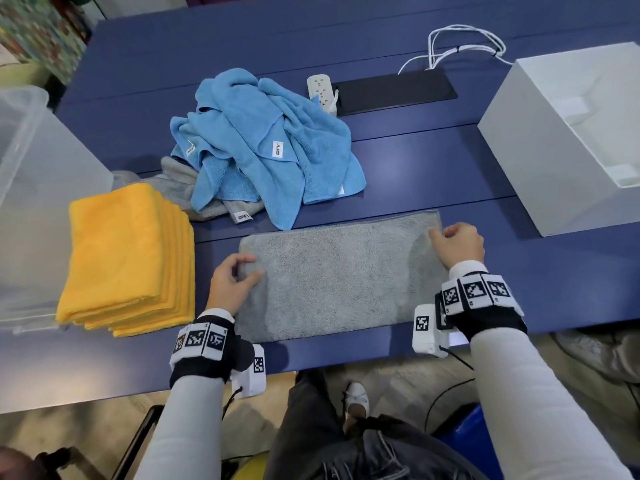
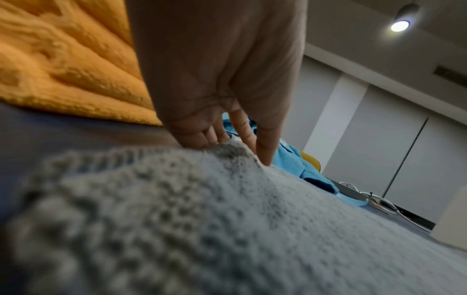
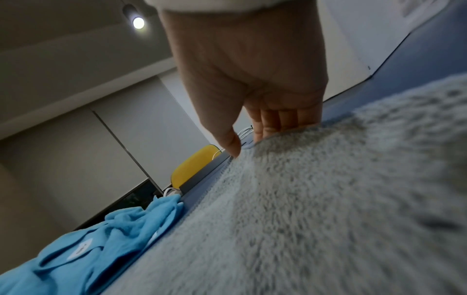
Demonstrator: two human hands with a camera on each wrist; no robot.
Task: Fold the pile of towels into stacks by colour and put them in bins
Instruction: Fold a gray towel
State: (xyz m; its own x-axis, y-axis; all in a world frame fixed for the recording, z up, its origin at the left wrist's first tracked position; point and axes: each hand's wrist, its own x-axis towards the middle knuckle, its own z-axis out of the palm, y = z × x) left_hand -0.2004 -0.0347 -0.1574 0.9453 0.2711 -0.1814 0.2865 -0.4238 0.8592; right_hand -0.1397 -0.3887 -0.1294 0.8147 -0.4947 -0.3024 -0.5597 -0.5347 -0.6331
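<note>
A grey towel (image 1: 339, 271) lies flat as a long rectangle on the blue table (image 1: 450, 161), right in front of me. My left hand (image 1: 251, 266) pinches its left edge, thumb on top and fingers curled under the hem (image 2: 240, 151). My right hand (image 1: 441, 233) pinches the far right corner the same way (image 3: 252, 143). A stack of folded yellow towels (image 1: 128, 261) sits to the left. Behind the grey towel lies a loose pile of blue towels (image 1: 263, 143), with crumpled grey towels (image 1: 173, 188) under its left side.
A clear plastic bin (image 1: 41, 202) stands at the far left, beside the yellow stack. A white bin (image 1: 554, 150) stands at the right. A white power strip (image 1: 322, 91), a black pad (image 1: 394, 91) and white cables (image 1: 464, 46) lie at the back.
</note>
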